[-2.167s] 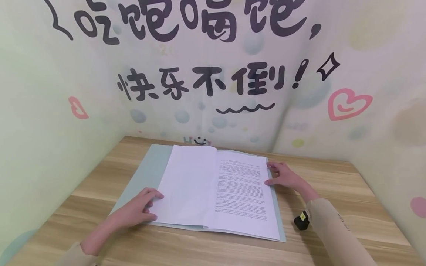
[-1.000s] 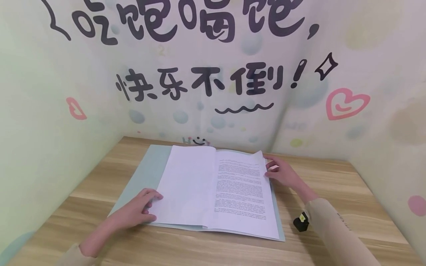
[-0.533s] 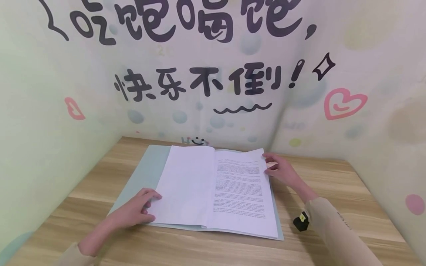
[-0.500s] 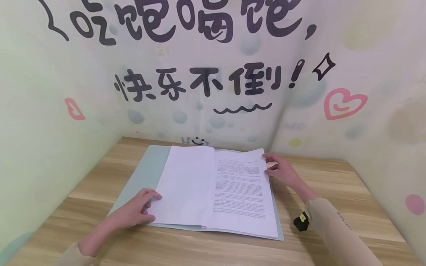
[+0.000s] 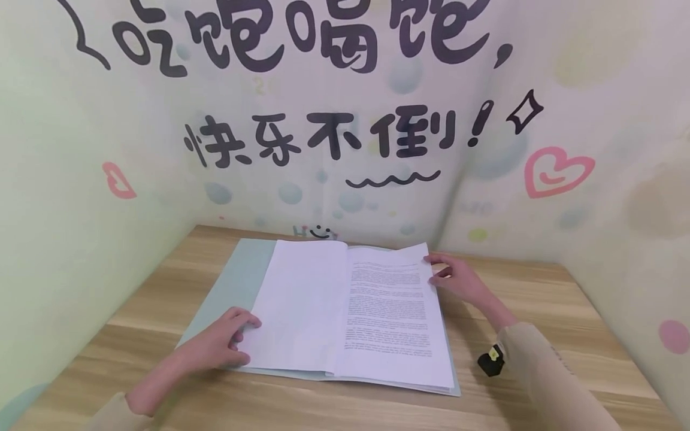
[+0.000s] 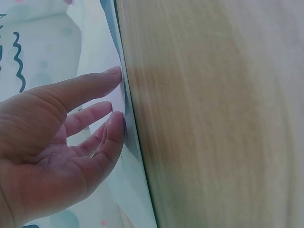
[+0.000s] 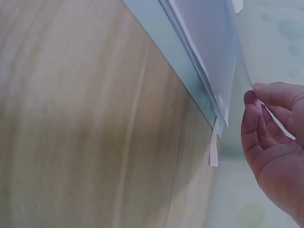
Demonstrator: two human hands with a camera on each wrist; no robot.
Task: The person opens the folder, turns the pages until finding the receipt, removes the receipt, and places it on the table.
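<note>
A pale blue folder (image 5: 235,287) lies open on the wooden table. Its left side carries a blank white page (image 5: 302,302), its right side a printed page (image 5: 383,335). My right hand (image 5: 463,281) is at the printed page's right edge, and the upper corner stands raised. In the right wrist view, thumb and fingertips pinch the lifted sheet (image 7: 242,61), above the other sheets. At the lower left, my left hand (image 5: 218,344) rests on the blank page's edge with relaxed, slightly bent fingers. The left wrist view shows its thumb (image 6: 90,88) and fingertips against the paper near the folder's edge.
A small black object (image 5: 490,362) with a yellow mark sits beside my right sleeve (image 5: 550,374). A narrow pale pink strip (image 7: 214,147) sticks out past the folder's corner. A wall (image 5: 334,203) printed with characters and hearts rises behind the wooden table (image 5: 280,407).
My right hand has moved slightly up the page edge and taken hold of the printed sheet, whose upper right corner has come up. The left hand keeps its place.
</note>
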